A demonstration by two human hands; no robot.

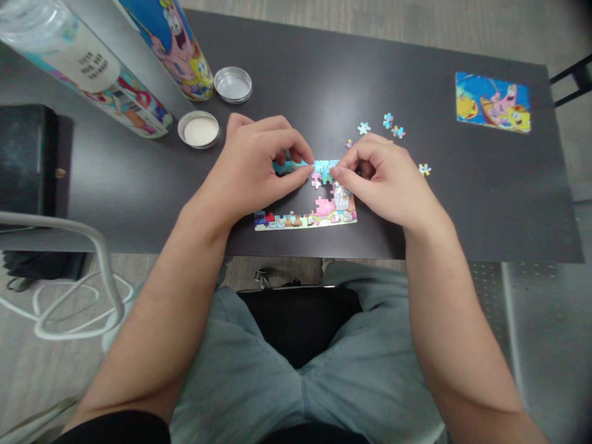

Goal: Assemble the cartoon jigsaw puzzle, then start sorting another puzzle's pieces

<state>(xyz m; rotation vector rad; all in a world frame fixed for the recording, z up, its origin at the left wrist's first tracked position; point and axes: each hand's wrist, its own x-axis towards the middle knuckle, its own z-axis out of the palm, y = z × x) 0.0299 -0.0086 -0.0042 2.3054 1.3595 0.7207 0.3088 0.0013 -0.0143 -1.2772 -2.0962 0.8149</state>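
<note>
- The jigsaw puzzle (326, 207), partly joined, lies on the dark tabletop (305, 80) close to the edge nearest the person, a dark gap showing within its border.
- The left hand (256, 163) reaches over the puzzle's left part, thumb and forefinger narrowly spaced at its upper edge (I cannot tell whether they grip anything).
- The right hand (391, 176) is at the puzzle's upper right, thumb and forefinger drawn close together; whether a piece sits between them, I cannot tell.
- Loose pieces (364, 127) lie scattered beyond and beside the right hand.
- Well apart, toward the right end, lies a picture card (493, 102).
- Beyond the left hand are two round lids (234, 84) beside printed containers (173, 49).
</note>
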